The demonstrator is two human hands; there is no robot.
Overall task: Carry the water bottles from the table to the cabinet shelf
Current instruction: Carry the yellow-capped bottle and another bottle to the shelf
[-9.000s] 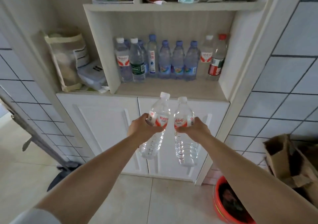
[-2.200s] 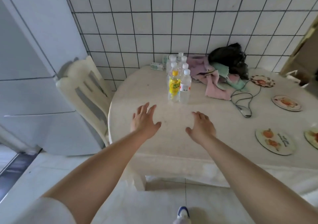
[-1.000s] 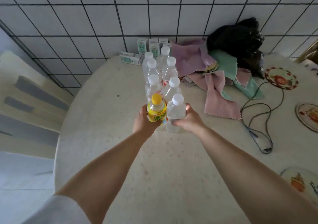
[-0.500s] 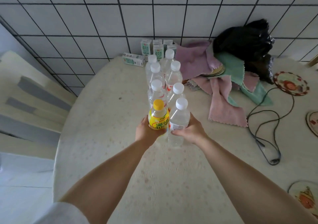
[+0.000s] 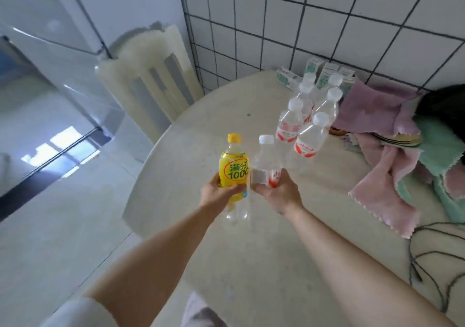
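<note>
My left hand (image 5: 217, 192) grips a yellow-labelled bottle (image 5: 233, 165) with a yellow cap, held above the table's left edge. Right beside it, my right hand (image 5: 278, 193) grips a clear water bottle (image 5: 266, 162) with a white cap and a red-and-white label. Both bottles are lifted off the round pale table (image 5: 251, 263). Several more clear water bottles (image 5: 305, 123) with white caps stand in two rows further back on the table. The cabinet shelf is out of view.
A cream chair (image 5: 153, 75) stands at the table's left, against the tiled wall. Pink and green cloths (image 5: 392, 155) lie heaped at the right, with a black cable (image 5: 427, 258) in front. Small cartons (image 5: 324, 71) line the wall. A white fridge (image 5: 45, 57) is at far left.
Both hands have lifted their bottles off the table and drawn them back and left, away from the rows. My view has swung left toward the chair and fridge.
</note>
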